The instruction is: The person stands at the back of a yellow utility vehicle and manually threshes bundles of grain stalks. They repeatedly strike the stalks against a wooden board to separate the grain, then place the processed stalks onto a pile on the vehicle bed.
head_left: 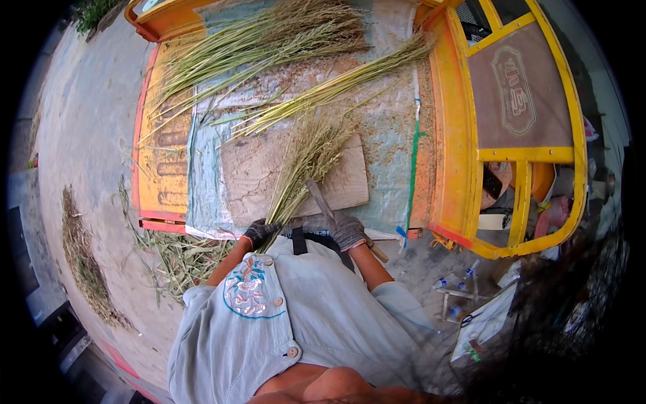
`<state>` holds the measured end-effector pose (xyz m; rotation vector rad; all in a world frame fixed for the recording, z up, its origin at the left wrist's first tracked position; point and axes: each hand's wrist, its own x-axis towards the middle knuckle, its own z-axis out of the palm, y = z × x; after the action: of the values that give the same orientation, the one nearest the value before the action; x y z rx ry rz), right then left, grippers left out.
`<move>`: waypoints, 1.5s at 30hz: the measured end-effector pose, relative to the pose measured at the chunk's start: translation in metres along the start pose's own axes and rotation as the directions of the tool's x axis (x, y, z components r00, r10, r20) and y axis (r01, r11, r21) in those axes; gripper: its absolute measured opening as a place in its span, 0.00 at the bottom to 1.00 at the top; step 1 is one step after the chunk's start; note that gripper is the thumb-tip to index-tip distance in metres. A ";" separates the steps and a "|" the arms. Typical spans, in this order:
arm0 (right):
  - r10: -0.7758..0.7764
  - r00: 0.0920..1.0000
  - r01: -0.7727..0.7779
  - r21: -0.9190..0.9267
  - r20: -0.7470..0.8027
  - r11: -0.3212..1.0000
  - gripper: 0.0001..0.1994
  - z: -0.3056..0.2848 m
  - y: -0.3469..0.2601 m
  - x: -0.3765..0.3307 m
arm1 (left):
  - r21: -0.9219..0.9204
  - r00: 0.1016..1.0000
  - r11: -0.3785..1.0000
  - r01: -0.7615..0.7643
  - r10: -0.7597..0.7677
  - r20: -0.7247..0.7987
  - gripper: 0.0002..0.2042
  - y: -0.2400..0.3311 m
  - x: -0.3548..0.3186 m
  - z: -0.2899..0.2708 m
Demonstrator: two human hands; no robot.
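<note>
Around the lower stalks of a bundle of seeded grass, my gloved left hand is closed. That bundle lies slanting over a pale wooden board, its bushy seed heads pointing away from me. In my gloved right hand is a long, narrow, knife-like tool. Its greyish flat end touches or overlaps the bundle's right side, and a wooden handle end shows below the hand. I cannot tell whether its edge is sharp. Beyond the board lies a thinner bunch of stalks, with a larger heap of stalks behind it.
A pale woven sheet strewn with loose seeds covers the yellow cart bed. The cart's yellow frame rises at right. Stripped grass and another straw pile lie on the ground at left. A small stool stands lower right.
</note>
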<state>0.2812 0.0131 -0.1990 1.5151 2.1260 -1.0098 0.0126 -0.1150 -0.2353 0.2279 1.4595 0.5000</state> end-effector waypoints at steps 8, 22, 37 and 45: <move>0.016 0.998 -0.016 -0.007 0.055 1.000 0.20 -0.006 -0.012 -0.008 | -0.022 0.986 0.997 -0.073 0.068 -0.153 0.18 -0.013 0.014 -0.003; -0.148 0.982 0.161 -0.106 0.120 0.981 0.16 0.048 0.043 -0.021 | -0.304 0.987 0.951 -0.055 0.098 0.128 0.11 -0.052 0.042 -0.018; -0.149 0.969 0.154 -0.014 0.197 0.988 0.22 0.052 0.033 -0.002 | 0.318 0.856 0.831 -0.457 0.508 -0.095 0.12 -0.066 0.036 0.014; -0.221 0.964 0.191 -0.193 -0.146 0.962 0.28 0.052 0.007 0.008 | 0.205 0.754 0.733 -0.649 0.582 0.304 0.15 -0.040 0.012 0.029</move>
<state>0.2781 -0.0173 -0.2425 1.3558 2.4605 -0.7545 0.0489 -0.1405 -0.2609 1.0174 1.2077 0.7637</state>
